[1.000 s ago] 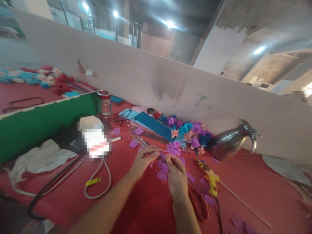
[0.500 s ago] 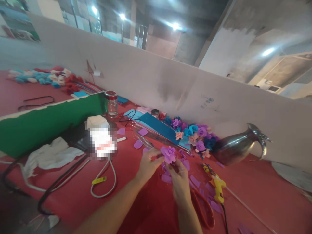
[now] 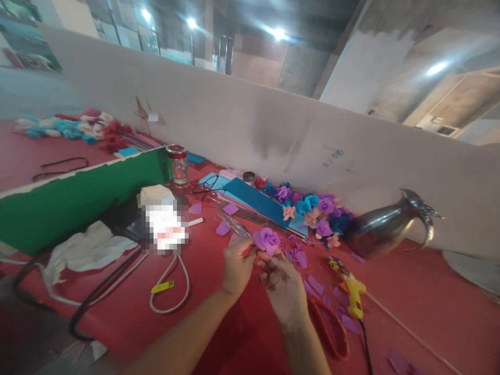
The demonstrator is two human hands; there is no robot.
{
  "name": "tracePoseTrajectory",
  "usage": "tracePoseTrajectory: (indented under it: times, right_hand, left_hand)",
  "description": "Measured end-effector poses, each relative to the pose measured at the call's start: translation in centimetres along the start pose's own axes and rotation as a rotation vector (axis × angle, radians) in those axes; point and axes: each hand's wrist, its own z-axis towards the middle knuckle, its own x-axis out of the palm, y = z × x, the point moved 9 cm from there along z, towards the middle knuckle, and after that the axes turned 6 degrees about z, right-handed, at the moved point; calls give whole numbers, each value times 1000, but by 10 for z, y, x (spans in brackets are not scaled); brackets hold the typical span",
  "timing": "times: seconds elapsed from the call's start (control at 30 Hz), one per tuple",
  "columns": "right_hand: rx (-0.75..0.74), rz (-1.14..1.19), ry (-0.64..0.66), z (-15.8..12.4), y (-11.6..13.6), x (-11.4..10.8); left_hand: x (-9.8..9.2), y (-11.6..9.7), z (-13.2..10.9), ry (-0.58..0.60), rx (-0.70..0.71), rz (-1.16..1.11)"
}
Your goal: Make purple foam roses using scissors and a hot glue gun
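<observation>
A purple paper flower (image 3: pixel 267 241) with ruffled petals is held up between my two hands over the red table (image 3: pixel 242 333). From the left, my left hand (image 3: pixel 239 264) pinches it low at its side, the fingertips partly hidden. My right hand (image 3: pixel 284 286) is turned palm up, its fingers curled at the flower's underside. Loose purple paper petals (image 3: pixel 314 284) are scattered beside my right hand, and more purple pieces (image 3: pixel 223 228) lie beyond my left. Red-handled scissors (image 3: pixel 330 328) rest close to my right wrist, their blades not visible.
A yellow glue gun (image 3: pixel 354 296) with a cord lies to the right, near a tipped metal jug (image 3: pixel 385 229). Finished paper flowers (image 3: pixel 312 208), blue sheets (image 3: pixel 255 202), glasses (image 3: pixel 207 186) and a lidded jar (image 3: pixel 178 166) line the back. White cable (image 3: pixel 186 291) and a green-sided partition (image 3: pixel 89 195) are left.
My right hand has rolled palm up beneath the flower. The flower has shifted slightly left and tipped to show its ruffled centre. The camera view has moved a little.
</observation>
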Motion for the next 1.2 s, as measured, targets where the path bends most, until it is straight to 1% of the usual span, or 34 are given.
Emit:
tracePoseTrajectory:
  times: [0.07, 0.17, 0.27, 0.4, 0.57, 0.67, 0.87, 1.0, 1.2]
  right_hand:
    - [18, 14, 4, -1, -3, 2]
    - [31, 49, -35, -2, -8, 1]
    - [-3, 57, -65, -1, -8, -2]
    - [-66, 61, -87, 1, -4, -6]
    - [-64, 47, -69, 2, -3, -4]
    - [-61, 25, -57, 1, -3, -1]
    - [-50, -36, -54, 0, -4, -3]
    - [-76, -90, -46, 1, -3, -5]
    - [-104, -102, -31, 1, -1, -2]
  left_hand:
    - [-2, -5, -1, -24, 51, 31]
    - [-5, -12, -2, -49, 95, 43]
    - [-4, -16, -2, -30, 104, 45]
    - [2, -11, -3, 25, 24, 25]
    - [9, 5, -6, 68, -116, -70]
    - [12, 11, -7, 81, -162, -117]
    - [12, 15, -6, 78, -197, -137]
    - [14, 13, -7, 95, -205, -159]
    - [22, 17, -9, 143, -326, -293]
